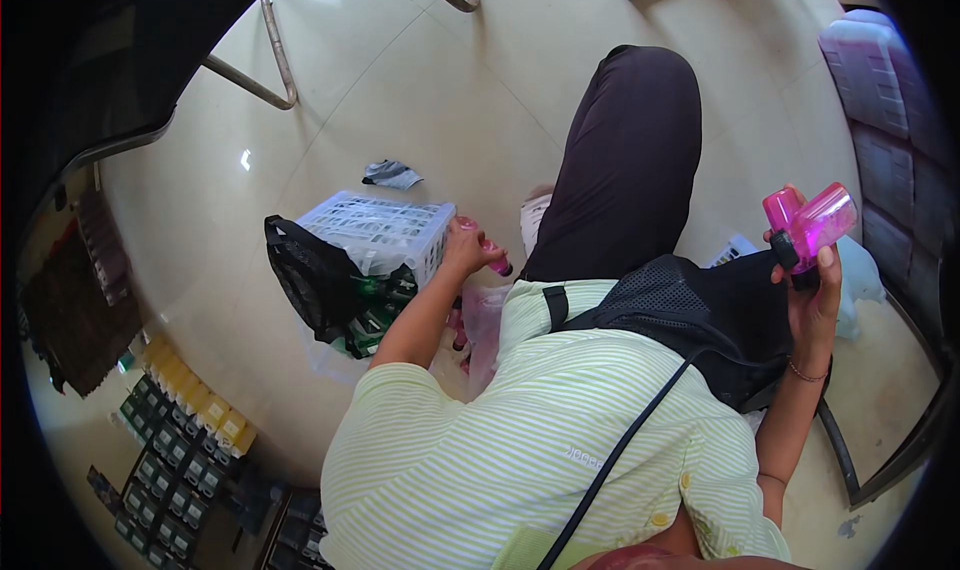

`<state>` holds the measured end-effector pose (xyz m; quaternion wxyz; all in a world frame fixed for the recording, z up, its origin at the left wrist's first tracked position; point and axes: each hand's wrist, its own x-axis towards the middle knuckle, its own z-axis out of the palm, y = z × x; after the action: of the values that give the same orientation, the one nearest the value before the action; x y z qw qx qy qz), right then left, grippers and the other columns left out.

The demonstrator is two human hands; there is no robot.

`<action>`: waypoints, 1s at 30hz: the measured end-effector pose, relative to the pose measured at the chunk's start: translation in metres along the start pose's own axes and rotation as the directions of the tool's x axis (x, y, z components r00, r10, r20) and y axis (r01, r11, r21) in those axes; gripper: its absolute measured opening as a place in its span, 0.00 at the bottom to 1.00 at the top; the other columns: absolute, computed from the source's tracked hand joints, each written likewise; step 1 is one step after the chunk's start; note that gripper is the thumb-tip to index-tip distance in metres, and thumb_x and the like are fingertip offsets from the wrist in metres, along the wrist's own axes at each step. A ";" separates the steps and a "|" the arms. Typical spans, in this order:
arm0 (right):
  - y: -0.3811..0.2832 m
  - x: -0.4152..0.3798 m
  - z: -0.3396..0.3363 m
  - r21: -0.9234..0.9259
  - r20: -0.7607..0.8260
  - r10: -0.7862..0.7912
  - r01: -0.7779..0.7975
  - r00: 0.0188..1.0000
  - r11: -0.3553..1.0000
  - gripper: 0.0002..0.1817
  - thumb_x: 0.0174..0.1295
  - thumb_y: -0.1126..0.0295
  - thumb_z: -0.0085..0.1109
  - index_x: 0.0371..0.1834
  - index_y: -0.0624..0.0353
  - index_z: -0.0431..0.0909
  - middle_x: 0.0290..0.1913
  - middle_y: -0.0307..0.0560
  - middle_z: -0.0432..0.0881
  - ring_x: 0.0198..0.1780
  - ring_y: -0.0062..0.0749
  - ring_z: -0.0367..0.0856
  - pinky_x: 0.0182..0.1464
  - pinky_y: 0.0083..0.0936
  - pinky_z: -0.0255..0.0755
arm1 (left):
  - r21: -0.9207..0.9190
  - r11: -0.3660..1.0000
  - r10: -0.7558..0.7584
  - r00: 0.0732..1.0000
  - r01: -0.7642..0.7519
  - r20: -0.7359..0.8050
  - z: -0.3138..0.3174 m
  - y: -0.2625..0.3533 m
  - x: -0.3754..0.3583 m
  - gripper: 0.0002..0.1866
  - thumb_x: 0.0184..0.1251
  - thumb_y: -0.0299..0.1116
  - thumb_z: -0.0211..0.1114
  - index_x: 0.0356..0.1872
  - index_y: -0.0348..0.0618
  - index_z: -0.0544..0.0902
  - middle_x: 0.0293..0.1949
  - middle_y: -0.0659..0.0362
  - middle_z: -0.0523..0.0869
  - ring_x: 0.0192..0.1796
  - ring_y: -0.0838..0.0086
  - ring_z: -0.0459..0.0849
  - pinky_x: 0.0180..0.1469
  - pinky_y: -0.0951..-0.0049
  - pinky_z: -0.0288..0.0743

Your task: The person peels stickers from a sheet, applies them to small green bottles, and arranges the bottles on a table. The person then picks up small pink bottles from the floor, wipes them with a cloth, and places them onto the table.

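My right hand is closed around two pink bottles with black caps, held up on the right with their caps toward my palm. My left hand grips another pink bottle, its dark cap pointing down and to the right. That hand is beside a white plastic basket, close to its right side. Below the left wrist, more pink bottles show partly beside a pinkish clear plastic bag. My left forearm hides some of this area.
A black mesh bag and green bottles are at the basket's near side. A grey cloth lies on the tiled floor. Stacked bins stand at right, metal legs upper left. Rows of dark and yellow containers are lower left.
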<state>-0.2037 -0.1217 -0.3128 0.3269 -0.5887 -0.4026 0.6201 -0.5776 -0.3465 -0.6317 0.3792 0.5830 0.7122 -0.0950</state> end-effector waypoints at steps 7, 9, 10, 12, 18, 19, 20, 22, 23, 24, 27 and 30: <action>-0.003 0.008 0.018 -0.146 0.103 -0.010 0.025 0.995 0.989 0.34 0.57 0.53 0.53 0.61 0.67 0.64 0.58 0.51 0.72 0.50 0.29 0.76 0.37 0.20 0.72 | -0.565 0.791 -0.028 0.907 -0.237 -0.420 -0.121 0.051 0.007 0.25 0.43 0.51 0.73 0.32 0.38 0.79 0.50 0.45 0.70 0.55 0.54 0.69 0.55 0.58 0.67; -0.008 0.013 0.036 -0.084 0.182 -0.032 0.048 0.983 0.995 0.32 0.58 0.55 0.53 0.62 0.66 0.63 0.56 0.50 0.73 0.48 0.28 0.76 0.37 0.20 0.72 | -0.712 0.598 0.016 0.893 -0.368 -0.449 -0.185 0.085 0.017 0.25 0.44 0.48 0.74 0.35 0.37 0.78 0.51 0.48 0.69 0.57 0.57 0.69 0.56 0.59 0.68; -0.012 0.016 0.040 -0.079 0.245 -0.051 0.072 0.968 0.994 0.32 0.59 0.56 0.53 0.62 0.65 0.63 0.55 0.49 0.74 0.48 0.27 0.76 0.37 0.20 0.72 | -0.724 0.506 0.080 0.862 -0.468 -0.501 -0.199 0.093 0.027 0.26 0.45 0.48 0.74 0.37 0.38 0.77 0.51 0.49 0.69 0.57 0.58 0.70 0.57 0.59 0.68; -0.015 0.020 0.042 -0.096 0.309 -0.057 0.090 0.949 0.991 0.32 0.58 0.58 0.55 0.64 0.61 0.62 0.53 0.48 0.74 0.48 0.26 0.76 0.39 0.19 0.72 | -0.708 0.280 0.232 0.761 -0.648 -0.606 -0.229 0.111 0.046 0.26 0.47 0.48 0.73 0.42 0.41 0.76 0.52 0.51 0.69 0.59 0.60 0.71 0.58 0.60 0.69; -0.039 0.029 0.040 -0.448 0.321 -0.616 0.688 0.720 0.571 0.32 0.47 0.63 0.67 0.57 0.59 0.69 0.60 0.55 0.60 0.58 0.43 0.68 0.57 0.31 0.66 | -0.802 -0.510 0.220 0.854 -0.311 -0.471 -0.267 0.259 0.035 0.30 0.57 0.60 0.61 0.51 0.50 0.68 0.51 0.55 0.74 0.54 0.63 0.76 0.52 0.59 0.76; -0.042 0.028 0.039 -0.462 0.308 -0.623 0.685 0.719 0.563 0.32 0.45 0.63 0.68 0.55 0.59 0.70 0.60 0.57 0.58 0.60 0.47 0.66 0.59 0.33 0.64 | -0.788 -0.550 0.181 0.880 -0.279 -0.438 -0.268 0.281 0.031 0.26 0.60 0.59 0.58 0.48 0.51 0.70 0.49 0.55 0.76 0.52 0.64 0.77 0.51 0.61 0.77; -0.043 0.025 0.038 -0.453 0.280 -0.634 0.681 0.721 0.575 0.31 0.45 0.63 0.69 0.55 0.59 0.71 0.60 0.57 0.58 0.60 0.47 0.65 0.59 0.34 0.64 | -0.767 -0.593 0.181 0.887 -0.246 -0.425 -0.269 0.296 0.032 0.25 0.61 0.59 0.57 0.48 0.51 0.71 0.48 0.56 0.77 0.52 0.65 0.77 0.51 0.62 0.76; -0.047 0.019 0.036 -0.423 0.240 -0.652 0.682 0.720 0.597 0.31 0.43 0.64 0.70 0.53 0.60 0.71 0.60 0.56 0.59 0.62 0.49 0.64 0.60 0.35 0.64 | -0.716 -0.673 0.172 0.903 -0.183 -0.393 -0.270 0.316 0.038 0.23 0.63 0.58 0.55 0.46 0.50 0.71 0.45 0.56 0.78 0.50 0.67 0.78 0.52 0.62 0.76; -0.058 0.011 0.029 -0.433 0.218 -0.702 0.712 0.678 0.553 0.31 0.43 0.64 0.69 0.53 0.59 0.71 0.61 0.56 0.59 0.62 0.48 0.63 0.61 0.34 0.62 | -0.722 -0.666 0.237 0.866 -0.185 -0.440 -0.283 0.329 0.031 0.23 0.64 0.58 0.55 0.46 0.50 0.71 0.44 0.56 0.78 0.50 0.67 0.78 0.53 0.62 0.75; -0.074 -0.003 0.019 -0.442 0.201 -0.746 0.738 0.635 0.510 0.30 0.43 0.65 0.69 0.52 0.58 0.72 0.61 0.55 0.58 0.62 0.46 0.63 0.62 0.34 0.60 | -0.727 -0.660 0.296 0.825 -0.188 -0.482 -0.299 0.340 0.021 0.23 0.64 0.58 0.54 0.45 0.49 0.71 0.43 0.57 0.78 0.50 0.67 0.78 0.53 0.62 0.74; -0.146 -0.047 -0.031 -0.579 0.152 -0.908 0.780 0.391 0.239 0.31 0.40 0.60 0.71 0.50 0.58 0.73 0.58 0.55 0.62 0.60 0.46 0.65 0.59 0.33 0.62 | -0.729 -0.653 0.402 0.721 -0.207 -0.564 -0.359 0.370 0.010 0.23 0.66 0.58 0.52 0.44 0.47 0.72 0.42 0.58 0.78 0.50 0.67 0.78 0.56 0.61 0.72; -0.227 -0.096 -0.102 -0.774 -0.066 -0.941 0.578 0.333 0.259 0.24 0.57 0.60 0.56 0.56 0.58 0.70 0.51 0.48 0.74 0.50 0.35 0.75 0.52 0.32 0.69 | -0.752 -0.500 0.567 0.494 -0.430 -0.659 -0.437 0.433 -0.024 0.24 0.66 0.58 0.51 0.44 0.46 0.72 0.40 0.58 0.79 0.48 0.67 0.80 0.53 0.63 0.74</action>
<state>-0.1093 -0.0901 -0.0655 0.4730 -0.5113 -0.7176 0.0016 -0.3742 0.0184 -0.1793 0.6826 0.3742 0.1116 0.6177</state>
